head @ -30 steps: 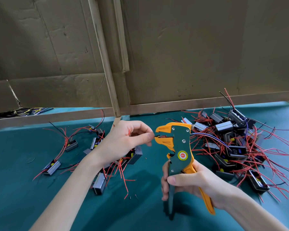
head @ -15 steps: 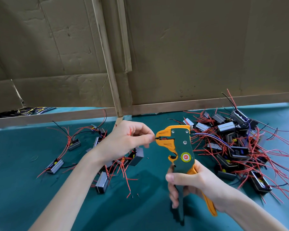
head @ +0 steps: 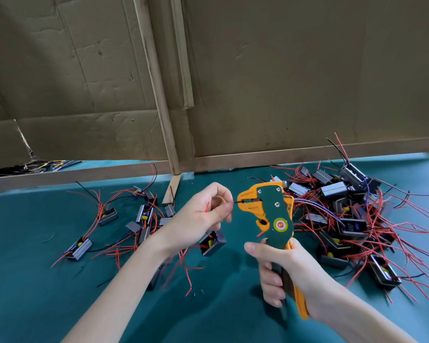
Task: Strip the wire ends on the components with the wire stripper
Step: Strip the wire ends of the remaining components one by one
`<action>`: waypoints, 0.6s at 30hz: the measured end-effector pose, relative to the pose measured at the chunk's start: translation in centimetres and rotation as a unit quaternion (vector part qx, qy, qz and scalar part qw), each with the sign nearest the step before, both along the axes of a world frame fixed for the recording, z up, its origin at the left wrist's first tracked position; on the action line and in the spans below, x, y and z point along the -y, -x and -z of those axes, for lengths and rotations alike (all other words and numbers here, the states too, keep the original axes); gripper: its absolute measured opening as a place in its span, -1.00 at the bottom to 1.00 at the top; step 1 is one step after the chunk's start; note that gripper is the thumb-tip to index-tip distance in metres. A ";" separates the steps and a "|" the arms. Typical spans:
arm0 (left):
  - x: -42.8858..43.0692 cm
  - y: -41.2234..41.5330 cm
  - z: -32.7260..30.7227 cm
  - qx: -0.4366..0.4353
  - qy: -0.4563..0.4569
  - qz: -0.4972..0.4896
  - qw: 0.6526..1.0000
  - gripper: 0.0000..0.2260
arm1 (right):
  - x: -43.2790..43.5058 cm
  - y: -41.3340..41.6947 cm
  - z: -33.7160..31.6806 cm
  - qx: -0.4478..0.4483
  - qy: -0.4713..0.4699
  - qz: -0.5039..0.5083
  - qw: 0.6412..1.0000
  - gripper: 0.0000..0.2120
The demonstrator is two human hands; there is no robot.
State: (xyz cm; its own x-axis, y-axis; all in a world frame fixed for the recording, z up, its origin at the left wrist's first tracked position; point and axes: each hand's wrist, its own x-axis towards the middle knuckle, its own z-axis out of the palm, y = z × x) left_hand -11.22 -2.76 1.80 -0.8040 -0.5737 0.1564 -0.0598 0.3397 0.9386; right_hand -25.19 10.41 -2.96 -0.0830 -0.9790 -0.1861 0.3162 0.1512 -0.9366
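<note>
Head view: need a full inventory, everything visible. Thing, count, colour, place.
wire stripper: one, orange and dark green, upright at centre
black wire: one, black, running from the left fingertips into the stripper's head
loose component: one, dark grey, just below the left hand
right pile: many components, dark and silver with red wires, right side of the cloth
left group: several components, same colours, spread left of centre
cloth: one, teal, covering the table
cardboard: brown sheets, standing at the back
left hand: pinches the black wire
right hand: grips the wire stripper's handles
</note>
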 end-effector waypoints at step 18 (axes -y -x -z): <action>2.2 0.2 4.7 0.234 0.341 -0.152 0.898 -0.77 | 0.6 3.3 -0.3 -0.248 0.145 0.093 0.953 -0.73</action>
